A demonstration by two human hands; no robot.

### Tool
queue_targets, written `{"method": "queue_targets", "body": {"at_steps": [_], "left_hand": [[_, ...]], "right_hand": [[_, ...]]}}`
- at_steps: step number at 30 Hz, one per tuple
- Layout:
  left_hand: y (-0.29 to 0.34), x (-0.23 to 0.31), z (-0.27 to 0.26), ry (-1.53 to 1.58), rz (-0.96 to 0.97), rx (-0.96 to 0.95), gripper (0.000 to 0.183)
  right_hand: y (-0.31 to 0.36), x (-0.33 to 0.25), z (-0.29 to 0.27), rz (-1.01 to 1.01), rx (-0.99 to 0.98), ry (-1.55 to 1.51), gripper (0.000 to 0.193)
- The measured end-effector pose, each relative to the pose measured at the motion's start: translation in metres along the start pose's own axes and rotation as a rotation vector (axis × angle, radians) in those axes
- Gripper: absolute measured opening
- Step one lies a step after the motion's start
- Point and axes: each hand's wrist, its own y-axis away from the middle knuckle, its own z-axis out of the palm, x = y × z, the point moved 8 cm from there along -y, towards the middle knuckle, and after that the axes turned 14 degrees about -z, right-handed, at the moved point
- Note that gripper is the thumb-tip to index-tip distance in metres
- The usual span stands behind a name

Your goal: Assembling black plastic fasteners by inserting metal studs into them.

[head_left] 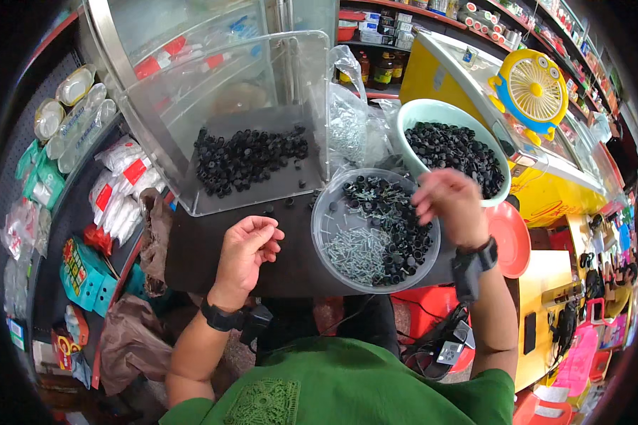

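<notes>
My left hand hovers over the dark table, left of a round clear tub. Its thumb is pressed toward the curled fingers, and anything pinched between them is too small to make out. Silver screws fill the tub's near left part. Small black caps lie along its right side, with more screws mixed among caps at the back. My right hand is above the tub's right rim, beside a pale green basin of black caps. Motion smears its fingers.
A clear plastic bin on its side holds many black caps. A clear bag of screws stands behind the tub. To the right are a red plate and a yellow fan; packed shelves line the left.
</notes>
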Motion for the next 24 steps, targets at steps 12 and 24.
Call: {"method": "queue_targets", "body": {"at_steps": [12,24], "left_hand": [[-0.036,0.019,-0.037,-0.28,0.051,0.153,0.011],[-0.066,0.039,-0.016,-0.647,0.224,0.22,0.008]], "right_hand": [[0.022,0.053,0.101,-0.534,-0.859,1.156,0.008],[0.02,0.053,0.097,-0.506,-0.886,1.084,0.016]]}}
